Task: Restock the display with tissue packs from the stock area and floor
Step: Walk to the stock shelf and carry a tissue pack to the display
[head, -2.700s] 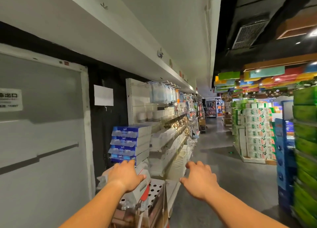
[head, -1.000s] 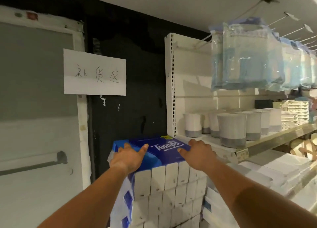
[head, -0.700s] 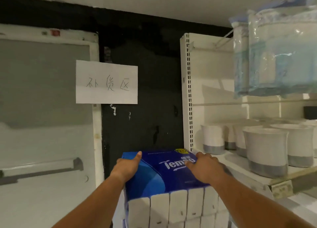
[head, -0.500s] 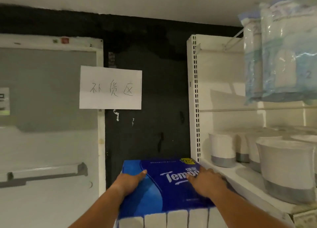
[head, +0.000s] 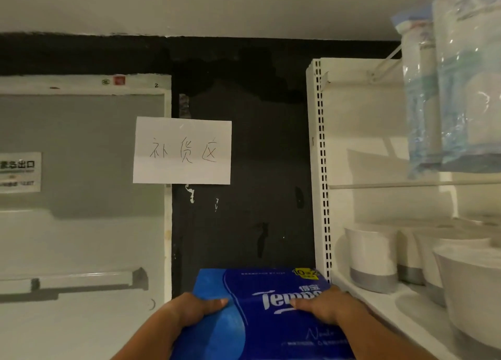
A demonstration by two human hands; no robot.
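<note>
Both hands grasp the blue tissue pack [head: 260,313]: the left hand [head: 193,309] on its left edge, the right hand [head: 329,304] on top. The lower part of the pack is cut off by the frame.

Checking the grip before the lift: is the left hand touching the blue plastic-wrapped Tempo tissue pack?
Touching. The head view shows the left hand on the blue tissue pack's left edge, thumb lying flat across its top.

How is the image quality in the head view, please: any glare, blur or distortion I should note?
Head view: dim, warm lighting; wide-angle distortion bows the shelf upright and ceiling edge; glare streaks the hanging plastic-wrapped packs; the handwritten paper sign reads sharply; the small door notice is blurred; both the left hand and right hand on the blue Tempo tissue pack look soft but unshadowed.
</note>
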